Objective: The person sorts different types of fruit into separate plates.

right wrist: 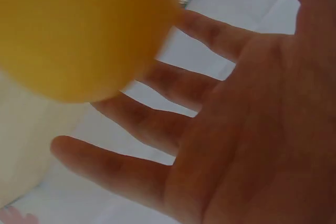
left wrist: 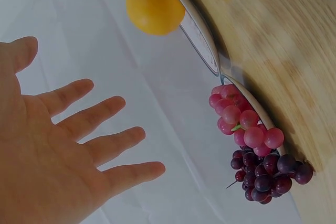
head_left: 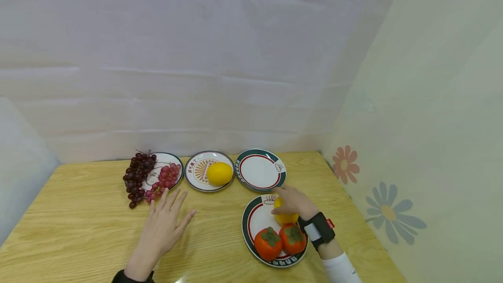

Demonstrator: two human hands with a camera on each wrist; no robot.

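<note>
My right hand (head_left: 294, 201) reaches over the front plate (head_left: 249, 230), its fingers spread around a smooth yellow fruit (head_left: 286, 218), oval like a lemon. In the right wrist view this yellow fruit (right wrist: 79, 30) hides some fingertips, and a gap shows between it and the palm. Two orange persimmons (head_left: 268, 243) with green leaf caps share that plate. My left hand (head_left: 162, 226) hovers with spread fingers in front of the back left plate (head_left: 177, 160), holding nothing. On that plate lie pink grapes (head_left: 167, 177) and dark purple grapes (head_left: 137, 176), which hang over its left edge.
A second yellow fruit (head_left: 220, 174) sits on the back middle plate (head_left: 194, 177). To its right, a green-rimmed plate (head_left: 259, 170) stands just behind the front plate. White sheeting (head_left: 188, 64) rises behind the wooden table (head_left: 78, 230), and a flower-patterned wall (head_left: 424, 121) bounds the right.
</note>
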